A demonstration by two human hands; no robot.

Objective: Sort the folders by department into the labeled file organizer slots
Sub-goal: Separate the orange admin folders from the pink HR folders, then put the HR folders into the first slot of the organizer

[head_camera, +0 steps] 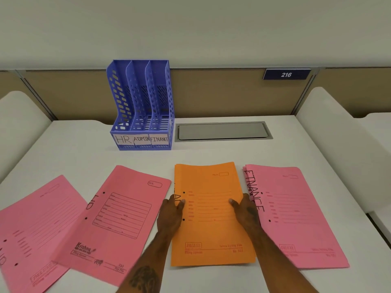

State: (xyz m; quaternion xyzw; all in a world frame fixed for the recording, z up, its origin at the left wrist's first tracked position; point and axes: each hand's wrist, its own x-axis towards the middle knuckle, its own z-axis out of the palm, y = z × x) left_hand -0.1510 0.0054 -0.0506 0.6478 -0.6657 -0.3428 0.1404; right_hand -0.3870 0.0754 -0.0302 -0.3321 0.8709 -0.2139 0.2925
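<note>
You see even, soft, bright light with faint shadows only. Wide-angle bending curves the counter [232, 153] edges; the pink folder [31, 229] left of your hands [171, 210] blurs.

A blue perforated file organizer [140, 104] with white hand-lettered labels stands on the white desk [84, 149], before one orange folder [211, 218] and what look like three pink folders [118, 220] printed in red.
</note>
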